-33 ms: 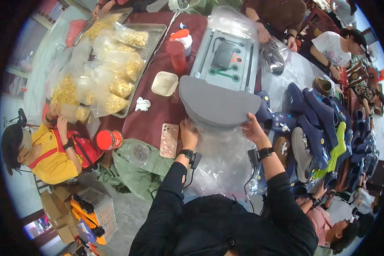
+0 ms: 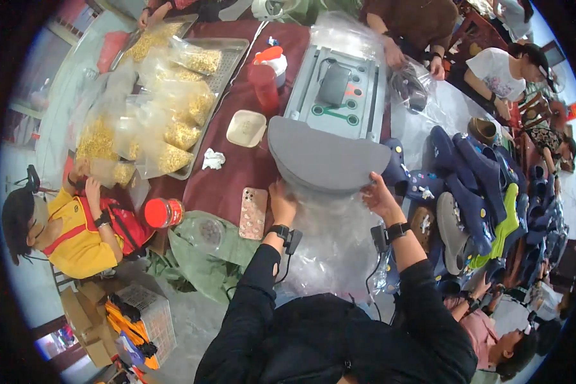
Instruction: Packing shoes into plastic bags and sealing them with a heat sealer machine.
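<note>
Fingers of the right hand (image 2: 383,200) are up at the near right edge of the grey half-round piece (image 2: 326,155), slightly parted, and over on the left side the left hand (image 2: 283,205) meets the lower rim, its fingertips partly tucked out of sight. Whether either hand is clamped on the piece, I can't tell from up here. That half-round sits right in front of the wearer, flat grey top showing, across the near end of a long grey panel (image 2: 301,96) marked with green circles, where a dark box (image 2: 335,83) rests. Clear plastic (image 2: 329,237) spreads below, between the wrists.

Out to the left we go: a patterned phone (image 2: 254,214) just beside the left hand, a white dish (image 2: 246,128) farther up, then a metal tray (image 2: 235,54) loaded with bags of yellow pieces (image 2: 184,133). Over on the right, navy clogs (image 2: 477,165) lie heaped, a lime-green one (image 2: 507,214) among them!
</note>
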Tool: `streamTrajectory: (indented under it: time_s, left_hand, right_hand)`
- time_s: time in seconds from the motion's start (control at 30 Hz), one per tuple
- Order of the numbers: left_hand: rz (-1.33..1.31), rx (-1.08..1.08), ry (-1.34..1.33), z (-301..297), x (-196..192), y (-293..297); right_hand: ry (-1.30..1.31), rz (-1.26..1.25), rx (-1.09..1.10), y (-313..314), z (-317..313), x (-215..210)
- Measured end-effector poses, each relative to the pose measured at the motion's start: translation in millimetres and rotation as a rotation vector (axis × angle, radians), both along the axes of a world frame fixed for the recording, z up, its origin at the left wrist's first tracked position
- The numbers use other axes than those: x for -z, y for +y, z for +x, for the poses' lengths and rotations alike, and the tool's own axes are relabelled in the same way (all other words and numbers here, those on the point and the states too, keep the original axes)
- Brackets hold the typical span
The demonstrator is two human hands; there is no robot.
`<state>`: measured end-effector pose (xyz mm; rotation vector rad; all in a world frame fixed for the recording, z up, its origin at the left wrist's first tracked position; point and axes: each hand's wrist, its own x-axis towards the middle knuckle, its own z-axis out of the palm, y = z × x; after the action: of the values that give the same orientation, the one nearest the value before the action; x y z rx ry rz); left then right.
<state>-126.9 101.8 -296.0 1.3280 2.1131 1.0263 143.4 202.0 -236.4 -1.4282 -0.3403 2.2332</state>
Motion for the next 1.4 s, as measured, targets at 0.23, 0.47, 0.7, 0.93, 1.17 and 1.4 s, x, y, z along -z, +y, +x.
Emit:
streamTrajectory:
  time_s: [0.23, 0.47, 0.7, 0.93, 1.17, 1.4]
  left_hand:
    - [0.009, -0.020, 0.081, 0, 3, 5]
    - [0.135, -0.024, -0.012, -5, 12, 18]
    - [0.040, 0.153, 0.115, -14, 18, 30]
    - [-0.316, 0.045, 0.177, -3, -39, 11]
    - [-0.454, 0.806, 0.506, 5, -83, -64]
    - [-0.315, 1.197, 0.458, 12, -72, -143]
  right_hand:
    - [0.012, -0.012, 0.069, -15, 2, 17]
    - [-0.050, 0.017, -0.078, -10, 12, 40]
    - [0.020, 0.011, 0.059, 0, 2, 12]
    - [-1.071, 0.832, -0.315, -47, 0, -10]
    - [-1.013, 1.924, -1.039, -99, -28, 3]
    - [-1.235, 1.818, -1.045, -85, 3, 24]
